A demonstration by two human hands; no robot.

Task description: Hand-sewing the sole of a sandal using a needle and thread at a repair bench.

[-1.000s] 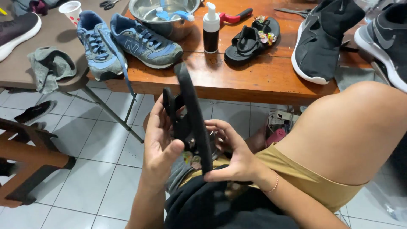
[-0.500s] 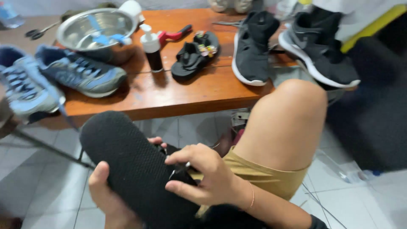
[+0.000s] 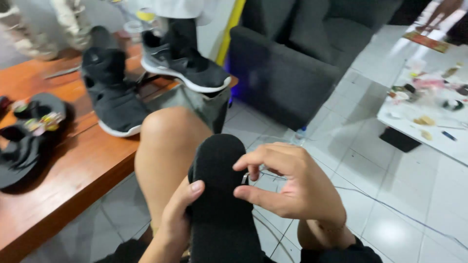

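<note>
White floor tiles (image 3: 390, 214) are lying beneath; the left hand (image 3: 178, 219) is gripping a black sandal (image 3: 219, 195), sole up, over the knee; the right hand (image 3: 287, 187) is pinching its edge; dark sneakers (image 3: 114, 97) are sitting on the wooden table (image 3: 73, 170) nearby.

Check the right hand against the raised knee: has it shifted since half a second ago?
Yes. The right hand has slid off the black sandal's sole to its right edge, away from the knee, fingers now pinching there.

A black sandal sole (image 3: 219, 195) is held at lower centre by the left hand (image 3: 178, 219), thumb on its face, while its right edge is pinched by the right hand (image 3: 292, 187). Black sneakers (image 3: 117, 104) are seen on the wooden table (image 3: 73, 180), upper left.
</note>
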